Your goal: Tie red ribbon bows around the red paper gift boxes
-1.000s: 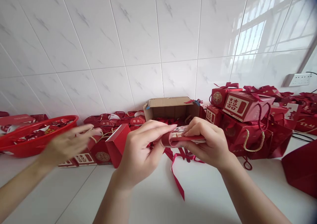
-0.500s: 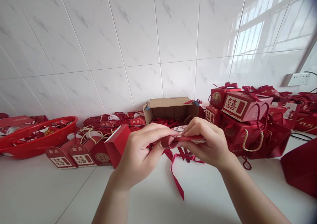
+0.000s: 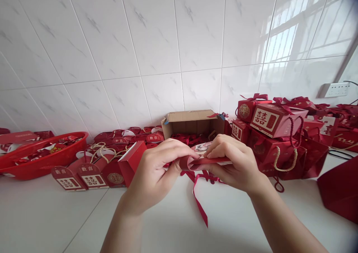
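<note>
Between my two hands is a red folded card gift box (image 3: 187, 163), still flattish, with a curled edge toward me and a pale printed face on top. My left hand (image 3: 158, 172) is closed on its left side, thumb below and fingers above. My right hand (image 3: 236, 163) pinches the right side in the same way, its fingertips pressing on the top near the middle. Much of the card is hidden by my fingers. Beneath it a dark red ribbon (image 3: 200, 204) trails across the white tabletop (image 3: 173, 227).
Behind my hands stands an open cardboard box (image 3: 192, 115) with red ribbons inside. Finished red gift boxes (image 3: 265, 119) are stacked at the right. On the left are small handled boxes (image 3: 93, 178) and a red basin (image 3: 81, 139) of packets. Tiled wall at the back.
The card has tilted a little, so more of its printed top shows. Both hands have shifted slightly, keeping their hold. Everything around them is unchanged.
</note>
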Demonstrator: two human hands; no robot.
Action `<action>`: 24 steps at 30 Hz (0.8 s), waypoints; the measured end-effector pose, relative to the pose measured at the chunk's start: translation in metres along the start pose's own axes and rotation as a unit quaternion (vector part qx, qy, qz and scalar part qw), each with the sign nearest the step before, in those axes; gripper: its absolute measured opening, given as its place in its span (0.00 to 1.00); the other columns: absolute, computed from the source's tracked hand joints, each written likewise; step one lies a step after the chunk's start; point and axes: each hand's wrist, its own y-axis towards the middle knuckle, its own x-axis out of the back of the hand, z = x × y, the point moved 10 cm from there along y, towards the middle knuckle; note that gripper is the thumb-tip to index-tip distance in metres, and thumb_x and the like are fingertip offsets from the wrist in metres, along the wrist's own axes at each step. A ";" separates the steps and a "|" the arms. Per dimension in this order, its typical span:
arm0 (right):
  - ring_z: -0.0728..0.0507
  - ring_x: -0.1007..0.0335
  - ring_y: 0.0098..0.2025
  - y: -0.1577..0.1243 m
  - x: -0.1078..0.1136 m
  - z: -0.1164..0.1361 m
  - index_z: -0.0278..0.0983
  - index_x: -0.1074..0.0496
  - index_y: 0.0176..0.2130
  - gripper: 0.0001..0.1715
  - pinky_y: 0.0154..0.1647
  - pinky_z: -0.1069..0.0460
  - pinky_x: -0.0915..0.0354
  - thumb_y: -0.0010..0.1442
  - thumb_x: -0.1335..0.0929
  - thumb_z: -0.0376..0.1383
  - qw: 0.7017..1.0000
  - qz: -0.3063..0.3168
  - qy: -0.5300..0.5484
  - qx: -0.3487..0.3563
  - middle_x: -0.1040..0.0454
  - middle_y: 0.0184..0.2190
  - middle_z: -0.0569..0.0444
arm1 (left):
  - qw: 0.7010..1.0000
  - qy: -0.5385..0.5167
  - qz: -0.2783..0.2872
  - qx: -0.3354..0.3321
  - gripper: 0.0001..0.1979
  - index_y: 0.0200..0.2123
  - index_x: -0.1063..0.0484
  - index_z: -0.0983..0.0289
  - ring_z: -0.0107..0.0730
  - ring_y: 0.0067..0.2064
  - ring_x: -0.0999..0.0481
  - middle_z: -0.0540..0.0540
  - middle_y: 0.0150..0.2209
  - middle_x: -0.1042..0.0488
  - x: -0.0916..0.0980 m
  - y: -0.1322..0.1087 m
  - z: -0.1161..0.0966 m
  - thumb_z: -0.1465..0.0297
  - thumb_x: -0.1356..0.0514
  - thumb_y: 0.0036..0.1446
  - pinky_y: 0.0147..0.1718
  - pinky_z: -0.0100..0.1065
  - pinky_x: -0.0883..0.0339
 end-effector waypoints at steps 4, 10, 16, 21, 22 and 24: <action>0.49 0.38 0.24 -0.001 -0.001 0.001 0.39 0.39 0.30 0.14 0.24 0.53 0.41 0.57 0.28 0.31 1.000 0.003 -0.015 0.008 0.32 0.22 0.57 | 1.000 -0.003 0.011 0.007 0.12 0.36 0.23 0.60 0.30 0.36 0.24 0.53 0.33 0.22 -0.003 0.000 0.000 0.80 0.43 0.58 0.35 0.29 0.28; 0.48 0.35 0.25 0.000 0.000 0.004 0.39 0.38 0.31 0.13 0.25 0.52 0.38 0.57 0.29 0.30 0.999 -0.004 -0.027 0.029 0.28 0.25 0.55 | 0.999 -0.017 0.036 0.015 0.13 0.38 0.23 0.60 0.31 0.37 0.24 0.54 0.36 0.23 -0.008 0.000 0.001 0.80 0.43 0.58 0.36 0.30 0.27; 0.47 0.30 0.27 0.003 0.008 0.014 0.38 0.37 0.31 0.10 0.27 0.51 0.34 0.57 0.31 0.27 0.997 -0.040 -0.006 0.065 0.23 0.27 0.52 | 0.993 -0.070 0.095 -0.003 0.17 0.46 0.25 0.59 0.34 0.43 0.25 0.57 0.44 0.26 -0.010 -0.006 -0.005 0.79 0.47 0.59 0.41 0.34 0.27; 0.46 0.28 0.27 0.004 0.012 0.025 0.37 0.36 0.30 0.09 0.26 0.50 0.33 0.57 0.32 0.26 0.995 -0.041 0.007 0.090 0.22 0.27 0.49 | 0.993 -0.072 0.083 -0.039 0.18 0.45 0.25 0.59 0.38 0.50 0.27 0.57 0.49 0.28 -0.005 -0.007 -0.016 0.80 0.45 0.56 0.50 0.37 0.31; 0.46 0.28 0.27 0.004 0.013 0.026 0.37 0.36 0.29 0.10 0.26 0.50 0.33 0.56 0.31 0.25 0.995 -0.040 0.007 0.093 0.22 0.27 0.50 | 0.993 -0.073 0.082 -0.048 0.18 0.45 0.25 0.59 0.39 0.51 0.27 0.57 0.49 0.27 -0.005 -0.007 -0.018 0.80 0.44 0.55 0.51 0.38 0.31; 0.46 0.28 0.27 0.004 0.014 0.030 0.37 0.36 0.28 0.13 0.27 0.50 0.33 0.54 0.32 0.22 0.994 -0.039 -0.006 0.097 0.22 0.27 0.51 | 0.991 -0.080 0.087 -0.062 0.18 0.45 0.25 0.59 0.39 0.51 0.27 0.57 0.48 0.26 -0.007 -0.007 -0.022 0.81 0.44 0.54 0.52 0.40 0.31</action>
